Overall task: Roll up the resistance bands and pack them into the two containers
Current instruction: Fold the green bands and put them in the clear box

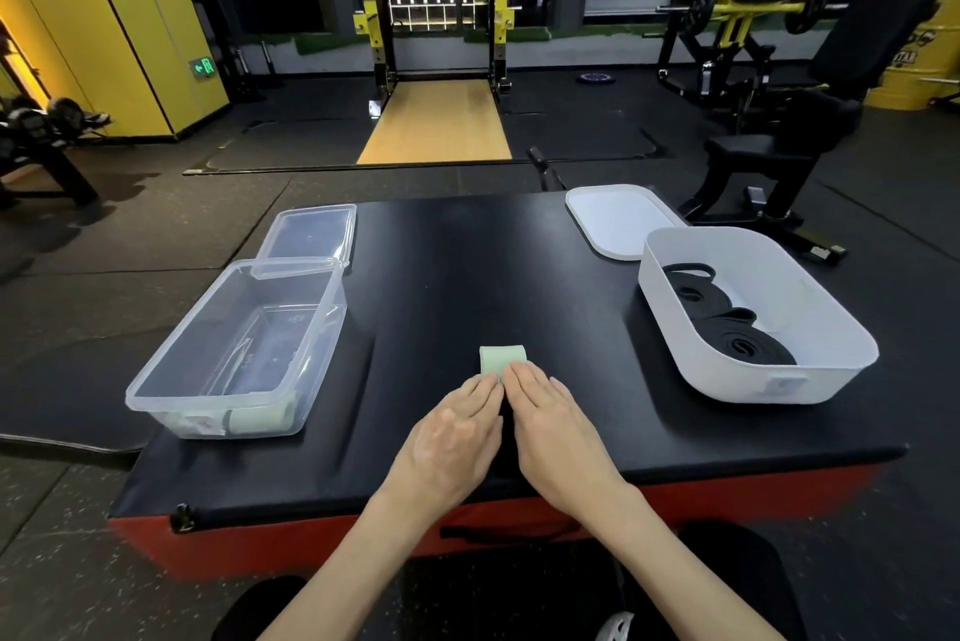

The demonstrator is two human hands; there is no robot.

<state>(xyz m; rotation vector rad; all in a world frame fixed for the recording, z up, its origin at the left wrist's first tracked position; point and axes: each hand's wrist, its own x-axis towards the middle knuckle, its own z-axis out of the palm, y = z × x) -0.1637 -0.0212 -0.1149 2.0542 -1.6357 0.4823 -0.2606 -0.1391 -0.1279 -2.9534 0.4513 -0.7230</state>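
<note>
Right now your left hand [452, 427] and right hand [550, 427] lie side by side with fingers nearly straight. Their fingertips press the near side of the green band [503, 358], which sits rolled at the middle of the black pad [441, 276]; neither hand curls round it. On your left stands the clear container [218, 406], pale green rolls [260, 419] in its near corner, its clear lid [311, 232] flat behind. On your right the white container [753, 380] holds coiled black bands [737, 339], its white lid [613, 219] behind. Open pad runs between both containers and beyond the roll. Your wrists cross the pad's near edge.
</note>
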